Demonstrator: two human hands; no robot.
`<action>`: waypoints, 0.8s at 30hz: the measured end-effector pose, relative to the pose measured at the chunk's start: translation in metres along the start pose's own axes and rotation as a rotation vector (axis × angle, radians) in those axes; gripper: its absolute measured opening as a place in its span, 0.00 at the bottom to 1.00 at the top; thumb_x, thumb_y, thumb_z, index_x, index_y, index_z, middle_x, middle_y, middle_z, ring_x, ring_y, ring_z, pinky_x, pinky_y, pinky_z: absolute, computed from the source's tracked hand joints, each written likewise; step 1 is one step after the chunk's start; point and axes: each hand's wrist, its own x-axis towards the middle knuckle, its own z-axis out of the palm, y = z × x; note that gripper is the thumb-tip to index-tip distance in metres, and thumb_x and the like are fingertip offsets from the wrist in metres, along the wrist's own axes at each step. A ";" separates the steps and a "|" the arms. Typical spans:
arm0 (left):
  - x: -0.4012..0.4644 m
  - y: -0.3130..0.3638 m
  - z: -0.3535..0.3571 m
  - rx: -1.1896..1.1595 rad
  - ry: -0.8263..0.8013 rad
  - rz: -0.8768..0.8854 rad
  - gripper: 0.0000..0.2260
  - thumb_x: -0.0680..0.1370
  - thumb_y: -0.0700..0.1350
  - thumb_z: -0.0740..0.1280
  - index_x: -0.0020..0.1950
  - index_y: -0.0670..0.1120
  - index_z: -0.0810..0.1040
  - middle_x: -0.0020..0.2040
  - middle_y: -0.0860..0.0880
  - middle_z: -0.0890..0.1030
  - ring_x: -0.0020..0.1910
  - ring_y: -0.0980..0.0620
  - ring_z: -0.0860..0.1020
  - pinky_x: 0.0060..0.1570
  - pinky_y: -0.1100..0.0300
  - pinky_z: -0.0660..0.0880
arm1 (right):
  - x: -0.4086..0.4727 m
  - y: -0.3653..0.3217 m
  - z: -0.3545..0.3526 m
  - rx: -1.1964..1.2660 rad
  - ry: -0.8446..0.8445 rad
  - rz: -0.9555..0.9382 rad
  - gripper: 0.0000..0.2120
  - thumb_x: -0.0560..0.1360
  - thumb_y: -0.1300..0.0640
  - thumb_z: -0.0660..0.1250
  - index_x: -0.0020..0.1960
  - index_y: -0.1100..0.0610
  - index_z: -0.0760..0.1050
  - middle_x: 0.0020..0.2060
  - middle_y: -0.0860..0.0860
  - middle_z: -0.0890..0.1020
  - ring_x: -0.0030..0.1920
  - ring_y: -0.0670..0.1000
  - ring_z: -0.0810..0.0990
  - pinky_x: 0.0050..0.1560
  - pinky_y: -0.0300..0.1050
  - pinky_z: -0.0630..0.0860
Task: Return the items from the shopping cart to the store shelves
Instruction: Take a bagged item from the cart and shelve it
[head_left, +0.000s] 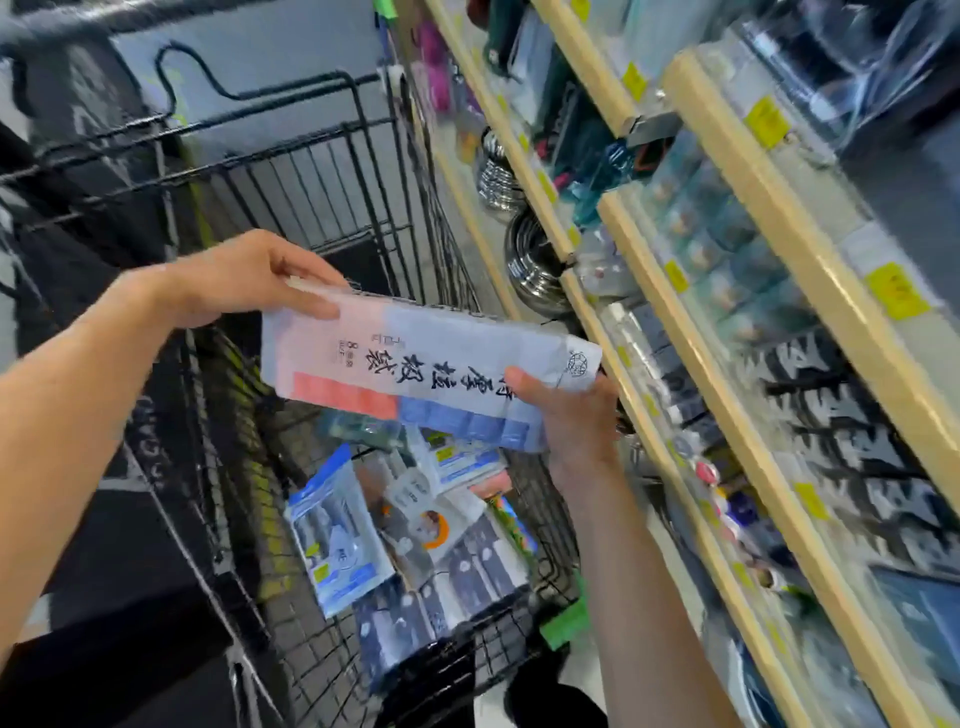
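both hands, left hand (249, 275) and right hand (571, 415), grip a flat packet (415, 358) over the cart (311, 171), next needing its spot on the shelves (769, 218).

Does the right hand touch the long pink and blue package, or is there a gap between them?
Touching. The head view shows the right hand under the package's right end, thumb pressed on its printed face.

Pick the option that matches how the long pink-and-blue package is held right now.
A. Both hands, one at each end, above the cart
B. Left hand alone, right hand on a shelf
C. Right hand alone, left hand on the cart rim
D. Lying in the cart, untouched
A: the left hand pinches one end of the pink-and-blue package, the right hand grips the other, over the shopping cart.
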 end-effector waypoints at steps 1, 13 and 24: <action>0.005 0.003 0.015 -0.106 0.106 0.010 0.17 0.66 0.47 0.77 0.55 0.51 0.85 0.55 0.43 0.85 0.52 0.45 0.83 0.54 0.46 0.82 | -0.005 -0.008 -0.010 0.028 0.042 -0.023 0.13 0.65 0.70 0.77 0.46 0.58 0.83 0.37 0.49 0.87 0.36 0.48 0.85 0.39 0.45 0.83; 0.054 0.122 0.138 -0.475 -0.177 0.235 0.22 0.54 0.48 0.85 0.45 0.47 0.86 0.43 0.50 0.87 0.38 0.59 0.84 0.41 0.67 0.82 | -0.021 -0.103 -0.133 0.225 0.408 -0.359 0.14 0.64 0.65 0.80 0.48 0.59 0.83 0.42 0.52 0.87 0.40 0.53 0.84 0.38 0.46 0.82; 0.128 0.294 0.212 -0.372 0.005 0.516 0.21 0.75 0.36 0.72 0.66 0.41 0.71 0.55 0.47 0.79 0.45 0.53 0.78 0.37 0.66 0.79 | 0.015 -0.156 -0.227 -0.137 0.975 -0.480 0.15 0.63 0.48 0.82 0.37 0.58 0.83 0.34 0.44 0.83 0.33 0.43 0.80 0.35 0.42 0.78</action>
